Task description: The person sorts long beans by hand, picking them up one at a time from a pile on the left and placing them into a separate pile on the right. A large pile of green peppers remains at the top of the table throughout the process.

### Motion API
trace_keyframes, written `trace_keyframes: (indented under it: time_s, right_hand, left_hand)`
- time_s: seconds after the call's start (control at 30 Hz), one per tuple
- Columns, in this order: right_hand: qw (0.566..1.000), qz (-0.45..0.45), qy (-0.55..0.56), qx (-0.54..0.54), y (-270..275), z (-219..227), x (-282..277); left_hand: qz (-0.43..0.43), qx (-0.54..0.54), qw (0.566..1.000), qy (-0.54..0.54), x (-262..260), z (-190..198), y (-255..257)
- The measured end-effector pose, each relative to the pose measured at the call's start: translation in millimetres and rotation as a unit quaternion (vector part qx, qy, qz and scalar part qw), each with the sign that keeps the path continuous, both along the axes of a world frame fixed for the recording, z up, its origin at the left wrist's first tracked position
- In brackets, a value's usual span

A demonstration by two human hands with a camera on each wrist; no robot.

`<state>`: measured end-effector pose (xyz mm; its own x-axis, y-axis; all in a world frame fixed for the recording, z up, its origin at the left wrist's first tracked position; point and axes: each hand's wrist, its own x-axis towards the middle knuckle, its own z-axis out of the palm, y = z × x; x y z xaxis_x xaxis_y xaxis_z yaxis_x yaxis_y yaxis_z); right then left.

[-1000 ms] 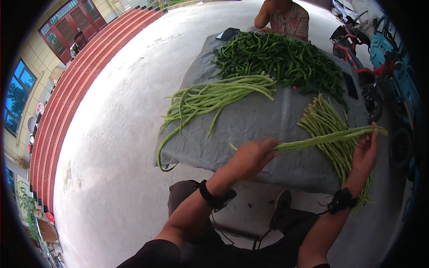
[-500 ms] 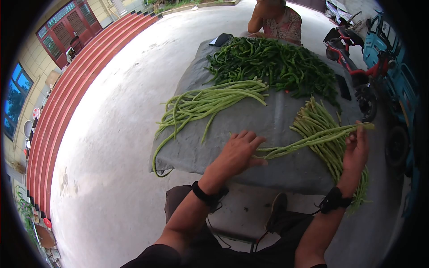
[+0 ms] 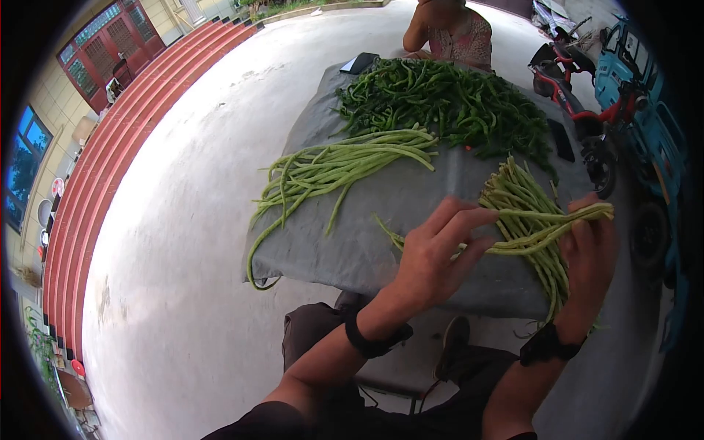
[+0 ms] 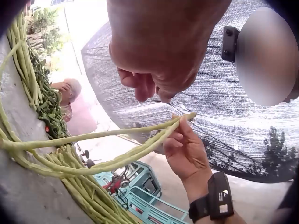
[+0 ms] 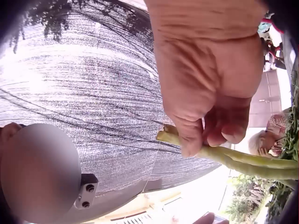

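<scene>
On pale paving (image 3: 183,183), a grey-covered table (image 3: 396,198) bears long beans (image 3: 337,167) and peppers (image 3: 440,99).

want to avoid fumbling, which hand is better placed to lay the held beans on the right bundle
Likely the right hand: it pinches the held beans near one end and, in the head view, overlaps the bundle. The left hand is left of it, with no clear grip on the beans.

held beans (image 3: 532,243) partly hidden behind left hand (image 3: 440,253), seated person (image 3: 468,44) cut off by head view's top edge
</scene>
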<state>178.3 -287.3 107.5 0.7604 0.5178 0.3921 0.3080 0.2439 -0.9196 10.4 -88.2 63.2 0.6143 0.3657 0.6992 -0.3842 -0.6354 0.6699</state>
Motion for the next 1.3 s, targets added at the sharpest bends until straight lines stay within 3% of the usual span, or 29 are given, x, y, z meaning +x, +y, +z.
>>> trace_keyframes:
  time_s: [0.13, 0.17, 0.27, 0.5, 0.67, 0.87, 1.03, 1.1, 1.2, 1.3]
  right_hand:
    - [0.986, 0.059, -0.147, -0.057, 9.7, 24.5, -30.2]
    - [0.985, 0.047, -0.143, -0.082, 13.1, 31.8, -43.1]
    - [0.959, 0.031, -0.27, -0.076, 25.6, 34.5, -52.3]
    - [0.948, 0.023, -0.303, -0.09, 32.3, 42.6, -69.2]
    - [0.933, 0.031, -0.342, -0.106, 32.6, 47.6, -72.4]
    - [0.958, 0.073, -0.261, -0.089, 27.6, 37.4, -68.6]
    - [0.978, 0.164, -0.126, 0.019, 45.0, 13.3, -45.0]
    - [0.976, 0.212, -0.043, -0.01, 55.3, 10.5, -50.5]
    - [0.951, 0.259, 0.018, -0.167, 65.3, 10.7, -61.5]
    - [0.938, 0.275, -0.096, -0.186, 81.5, -20.5, -60.7]
  left_hand:
    - [-0.029, -0.013, 0.998, -0.047, 3.0, 17.8, -28.5]
    - [-0.039, -0.011, 0.997, -0.06, 3.3, 20.0, -32.1]
    - [-0.068, -0.039, 0.995, -0.062, -1.9, 20.2, -30.5]
    - [-0.088, -0.026, 0.995, -0.05, -10.8, 27.8, -22.1]
    - [-0.115, -0.01, 0.993, 0.021, -19.6, 31.9, -18.1]
    - [-0.093, 0.021, 0.995, 0.021, -20.6, 34.1, -18.5]
    - [-0.074, -0.023, 0.997, 0.004, -25.0, 39.4, -18.6]
    - [-0.076, -0.063, 0.995, -0.005, -28.0, 43.9, -18.6]
    - [-0.041, -0.034, 0.999, 0.001, -37.9, 56.0, -10.2]
    - [0.008, 0.008, 0.997, -0.071, -38.5, 51.2, 5.2]
